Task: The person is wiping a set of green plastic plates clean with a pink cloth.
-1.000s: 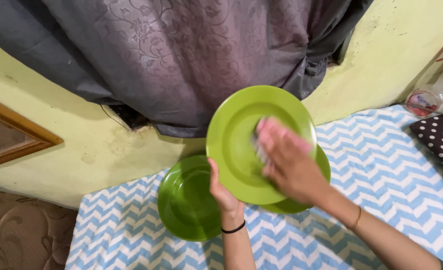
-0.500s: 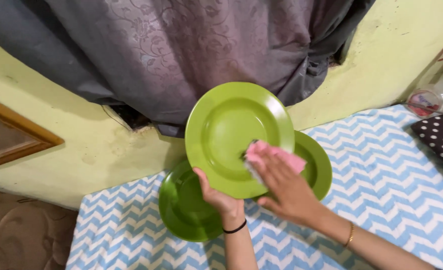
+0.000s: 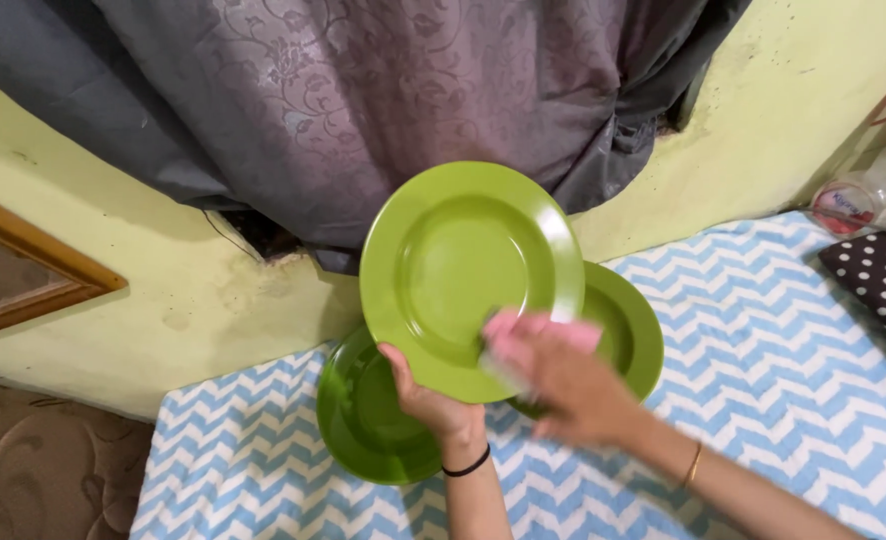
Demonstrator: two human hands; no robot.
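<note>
Since half a second ago, right hand (image 3: 568, 385) has slid with the pink folded cloth (image 3: 535, 338) down toward the near right rim of the held round lime-green plastic plate (image 3: 463, 270); hand and cloth now motion-blurred. Plate itself barely shifted, tipped slightly more to the left.

Left hand (image 3: 425, 400) grips the plate at its near lower edge, thumb on the inner face, fingers behind the rim, clamped on it. Black band on that wrist. Plate is lifted off the surface, tilted upright-ish with its hollow facing the camera, in front of the grey patterned curtain (image 3: 393, 100).

Right hand fingers closed over the cloth, pressing it against the plate's lower right inner rim. Thin gold bangle on the right wrist.

Two more green plates lie flat on the blue-and-white zigzag bedsheet (image 3: 763, 330): a darker green round plate (image 3: 363, 420) near left, partly under the held one, and a lime-green plate (image 3: 623, 335) to the right, partly hidden behind the right hand.

Far right: clear plastic spray bottle with pink trigger (image 3: 868, 190) against the yellow-green wall (image 3: 163, 290), black polka-dot cushion (image 3: 883, 275) just beside it. Wooden frame (image 3: 23, 270) at far left.
</note>
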